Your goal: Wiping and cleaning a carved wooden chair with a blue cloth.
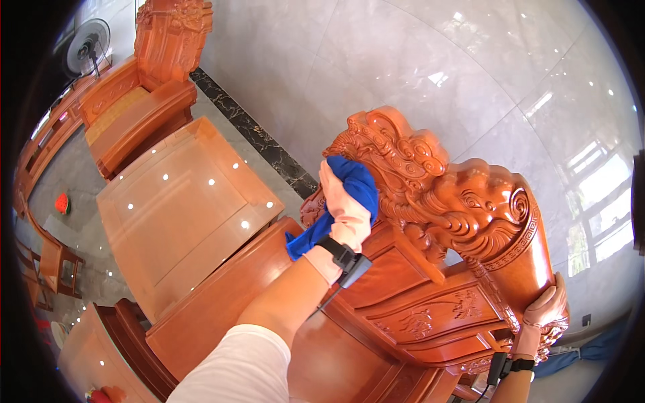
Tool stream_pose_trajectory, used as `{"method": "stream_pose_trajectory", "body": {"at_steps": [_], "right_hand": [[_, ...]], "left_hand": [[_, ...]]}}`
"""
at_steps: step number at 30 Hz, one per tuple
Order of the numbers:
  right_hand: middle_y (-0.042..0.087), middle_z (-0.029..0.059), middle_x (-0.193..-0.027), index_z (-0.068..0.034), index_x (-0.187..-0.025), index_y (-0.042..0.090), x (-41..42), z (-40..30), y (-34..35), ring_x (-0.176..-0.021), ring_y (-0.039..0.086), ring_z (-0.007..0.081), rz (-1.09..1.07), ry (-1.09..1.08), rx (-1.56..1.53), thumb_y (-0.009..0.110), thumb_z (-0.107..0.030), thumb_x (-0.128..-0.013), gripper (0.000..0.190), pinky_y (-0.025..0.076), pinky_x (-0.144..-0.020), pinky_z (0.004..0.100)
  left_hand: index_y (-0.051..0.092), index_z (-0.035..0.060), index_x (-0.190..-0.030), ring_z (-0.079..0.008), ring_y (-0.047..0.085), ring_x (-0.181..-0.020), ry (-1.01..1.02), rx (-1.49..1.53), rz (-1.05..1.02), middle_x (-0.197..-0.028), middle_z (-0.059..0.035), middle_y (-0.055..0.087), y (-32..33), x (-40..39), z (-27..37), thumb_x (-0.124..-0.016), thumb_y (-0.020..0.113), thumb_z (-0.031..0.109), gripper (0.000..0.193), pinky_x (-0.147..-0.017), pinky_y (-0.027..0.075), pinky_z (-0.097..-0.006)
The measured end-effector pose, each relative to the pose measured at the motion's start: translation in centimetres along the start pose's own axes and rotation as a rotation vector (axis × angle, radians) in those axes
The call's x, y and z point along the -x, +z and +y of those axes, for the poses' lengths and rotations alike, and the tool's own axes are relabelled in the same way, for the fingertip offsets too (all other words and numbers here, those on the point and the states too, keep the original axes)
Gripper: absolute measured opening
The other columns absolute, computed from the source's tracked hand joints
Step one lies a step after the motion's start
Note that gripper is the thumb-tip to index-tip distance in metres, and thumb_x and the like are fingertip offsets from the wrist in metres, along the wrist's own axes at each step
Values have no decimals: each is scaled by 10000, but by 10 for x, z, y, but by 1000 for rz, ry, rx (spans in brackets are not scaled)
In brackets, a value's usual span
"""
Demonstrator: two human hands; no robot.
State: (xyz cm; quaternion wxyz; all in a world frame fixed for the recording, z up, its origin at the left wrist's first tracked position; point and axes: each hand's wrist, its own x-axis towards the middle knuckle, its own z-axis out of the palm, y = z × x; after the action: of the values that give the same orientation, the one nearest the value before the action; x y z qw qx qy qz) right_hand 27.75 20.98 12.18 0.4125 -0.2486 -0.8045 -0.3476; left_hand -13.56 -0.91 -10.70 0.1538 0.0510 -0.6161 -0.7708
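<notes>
My left hand (347, 204), in a pale pink glove, presses a bunched blue cloth (355, 184) against the carved wooden backrest (403, 151) of a large reddish-brown seat. Part of the cloth hangs loose below the wrist. Further right, my right hand (546, 305), gloved as well, cups the smooth rolled crest (536, 257) of the same backrest. Its fingers lie over the far side, with the thumb apart on the near side. Deep scrolls and an animal-like head are carved between the hands. Both wrists wear a black strapped device. Beneath my left arm spreads the wooden seat (332, 352).
A square wooden table (186, 216) adjoins the seat, with a carved armchair (141, 101) beyond it. Behind the backrest is a glossy grey tiled surface (403, 60). A standing fan (88, 48), a small wooden stool (60, 267) and a red, green-edged object (62, 203) are at left.
</notes>
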Motion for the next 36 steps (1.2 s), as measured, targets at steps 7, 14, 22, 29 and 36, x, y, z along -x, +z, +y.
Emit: {"method": "stream_pose_trajectory", "body": {"at_steps": [7,14,22,29,36], "right_hand": [[670,220,-1167,44,-1190,645,0,-26,9,-1077,618,399,-2,22,-39,350,-253,-1036,445,454,-974,460],[672,215,-1161,37,-1189,649,2,-18,5,-1075,619,397,-1,35,-27,378,-261,-1025,435,454,-977,460],[677,218,-1147,41,-1184,650,0,-25,5,-1067,622,397,-13,32,-31,374,-247,-1022,431,454,-978,462],[672,217,-1163,44,-1197,641,-1,-23,5,-1080,617,399,-17,34,-23,350,-263,-1028,456,449,-984,461],[672,219,-1170,46,-1194,642,1,-17,9,-1073,623,395,-4,8,-21,337,-254,-1035,457,457,-974,457]], "left_hand": [[477,45,-1340,-223,421,-1314,-125,270,76,-1381,-100,481,-22,-39,17,-1056,366,291,392,-1114,325,-292],[448,52,-1427,-187,378,-1405,-378,554,90,-1503,-68,444,-27,-18,21,-1056,373,304,455,-1158,293,-260],[653,40,-1222,-143,602,-971,-339,650,-228,-1071,-13,631,-62,-93,32,-980,572,239,324,-923,461,-267],[639,48,-1175,-142,628,-717,-515,593,-503,-863,-19,649,-81,-104,55,-960,589,95,225,-652,552,-300],[618,110,-1133,-174,631,-723,-331,363,-466,-887,-49,653,-80,-89,71,-991,530,198,189,-644,552,-323]]}}
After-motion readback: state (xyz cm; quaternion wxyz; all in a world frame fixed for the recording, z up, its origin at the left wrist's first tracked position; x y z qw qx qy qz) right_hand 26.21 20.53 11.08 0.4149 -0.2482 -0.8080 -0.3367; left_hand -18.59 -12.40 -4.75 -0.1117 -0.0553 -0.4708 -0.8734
